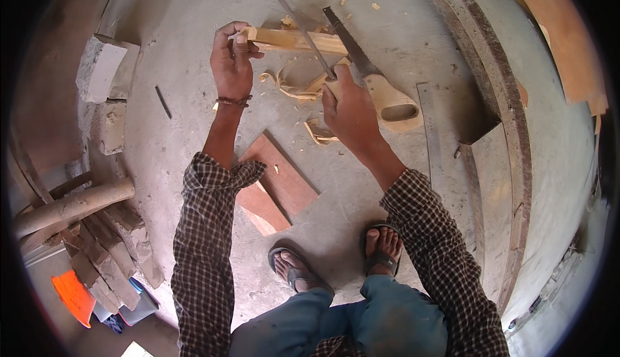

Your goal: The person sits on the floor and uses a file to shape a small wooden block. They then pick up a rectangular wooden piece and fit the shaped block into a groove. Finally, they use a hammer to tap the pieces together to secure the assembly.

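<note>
Over the far middle of the concrete floor [349, 189], look for the pale strip of wood [294, 39], held at its left end by the left hand [231, 69] and crossed by the long narrow metal tool [289, 12] in the right hand [354, 108]. Cannot tell about contact between tool and wood, nor about support under the wood's right end, next to the saw [381, 91]. Probably best to brace that end first, to prevent dipping under pressure. Keep the tool at one steady angle, stroke long and even, and lean lightly. Better to work well to the right of the left fingertips, to keep any slip clear of them. Move the saw farther right for more wrist room, and brush aside the loose shavings [298, 92] near the wood for a firmer seat.

On the left, pinching the wood's end between thumb and bent fingers, with wrist almost straight and forearm reaching far from the near left. On the right, wrapped closely around the tool's handle, back of the hand mostly upward, with forearm slanting from near right toward far left.
</note>
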`<state>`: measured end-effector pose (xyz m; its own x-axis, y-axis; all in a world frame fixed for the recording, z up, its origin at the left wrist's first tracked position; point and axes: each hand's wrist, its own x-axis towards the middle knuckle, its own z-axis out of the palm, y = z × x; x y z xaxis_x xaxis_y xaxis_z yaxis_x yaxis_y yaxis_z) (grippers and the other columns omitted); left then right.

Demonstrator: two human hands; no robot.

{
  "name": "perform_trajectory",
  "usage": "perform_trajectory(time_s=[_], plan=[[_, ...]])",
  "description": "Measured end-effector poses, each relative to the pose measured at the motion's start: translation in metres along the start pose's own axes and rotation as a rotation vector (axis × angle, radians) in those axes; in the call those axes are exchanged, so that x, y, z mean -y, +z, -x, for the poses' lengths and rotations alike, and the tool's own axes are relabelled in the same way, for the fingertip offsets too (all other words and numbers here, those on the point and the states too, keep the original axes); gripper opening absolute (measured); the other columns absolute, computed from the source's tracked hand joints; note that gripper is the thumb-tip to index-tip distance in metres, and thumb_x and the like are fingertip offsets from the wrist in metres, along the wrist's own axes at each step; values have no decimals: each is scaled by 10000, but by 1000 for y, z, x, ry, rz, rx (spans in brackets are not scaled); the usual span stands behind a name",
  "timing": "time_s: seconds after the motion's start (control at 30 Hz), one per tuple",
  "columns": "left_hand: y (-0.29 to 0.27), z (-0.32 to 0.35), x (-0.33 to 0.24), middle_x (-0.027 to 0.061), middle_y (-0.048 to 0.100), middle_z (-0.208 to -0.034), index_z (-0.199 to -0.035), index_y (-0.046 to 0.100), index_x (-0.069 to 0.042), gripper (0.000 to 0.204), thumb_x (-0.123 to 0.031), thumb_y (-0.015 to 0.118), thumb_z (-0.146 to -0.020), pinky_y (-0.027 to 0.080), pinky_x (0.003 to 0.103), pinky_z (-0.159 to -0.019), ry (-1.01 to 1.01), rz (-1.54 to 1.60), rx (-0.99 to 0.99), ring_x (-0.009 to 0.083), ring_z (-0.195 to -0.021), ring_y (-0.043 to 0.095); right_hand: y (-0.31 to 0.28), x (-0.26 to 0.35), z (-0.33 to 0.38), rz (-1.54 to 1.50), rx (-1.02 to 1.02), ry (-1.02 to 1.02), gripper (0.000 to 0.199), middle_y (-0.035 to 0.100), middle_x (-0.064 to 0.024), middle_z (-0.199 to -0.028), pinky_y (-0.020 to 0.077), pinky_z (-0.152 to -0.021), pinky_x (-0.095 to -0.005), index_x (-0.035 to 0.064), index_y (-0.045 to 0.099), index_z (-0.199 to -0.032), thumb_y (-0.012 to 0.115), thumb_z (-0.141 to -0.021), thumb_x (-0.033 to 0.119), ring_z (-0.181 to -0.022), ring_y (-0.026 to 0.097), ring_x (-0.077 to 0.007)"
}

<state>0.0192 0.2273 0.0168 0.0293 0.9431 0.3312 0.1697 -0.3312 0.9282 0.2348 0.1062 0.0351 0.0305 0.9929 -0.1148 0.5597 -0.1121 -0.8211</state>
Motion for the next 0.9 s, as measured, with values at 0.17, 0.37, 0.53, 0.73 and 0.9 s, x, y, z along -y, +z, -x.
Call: perform_trajectory(time_s=[0.17, 0.37, 0.53, 0.73, 0.9], plan=[[14, -8, 7, 68, 644, -1106, -1270, 561, -44, 270, -251, 476, -1120, 591, 269, -734, 44, -15, 16, 92, -840, 622, 12, -39, -5, 143, 85, 146, 388, 688, -273, -897, 530, -796, -565, 10, 471, -1268, 623, -929, 122, -922, 686, -459], [48, -19, 23, 118, 629, -1146, -1342, 512, -27, 400, -351, 495, -1108, 484, 380, -946, 177, -20, -56, 235, -1029, 574, 12, -27, -10, 150, 149, 168, 392, 684, -322, -910, 540, -826, -573, -19, 454, -1283, 604, -965, 156, -916, 684, -499], [53, -12, 47, 197, 644, -1168, -1299, 561, -21, 393, -311, 575, -1034, 432, 492, -979, 146, -529, 102, 385, -1084, 568, 15, -22, -8, 176, 116, 167, 392, 684, -336, -891, 544, -818, -571, -30, 450, -1286, 594, -981, 170, -888, 690, -507], [51, 6, 20, 159, 666, -949, -1227, 591, -5, 390, -343, 447, -1096, 531, 433, -637, -489, 149, -29, 294, -744, 649, 16, -35, -11, 104, 125, 179, 397, 683, -318, -920, 534, -804, -578, -19, 456, -1288, 595, -983, 193, -889, 685, -506], [31, 14, -7, 86, 624, -847, -1196, 562, 49, 347, -233, 404, -1070, 406, 284, -454, -1008, 575, 53, 166, -572, 526, 16, -35, 3, 192, -46, 35, 422, 697, -279, -990, 530, -807, -569, 1, 444, -1339, 593, -988, 182, -920, 682, -493]])
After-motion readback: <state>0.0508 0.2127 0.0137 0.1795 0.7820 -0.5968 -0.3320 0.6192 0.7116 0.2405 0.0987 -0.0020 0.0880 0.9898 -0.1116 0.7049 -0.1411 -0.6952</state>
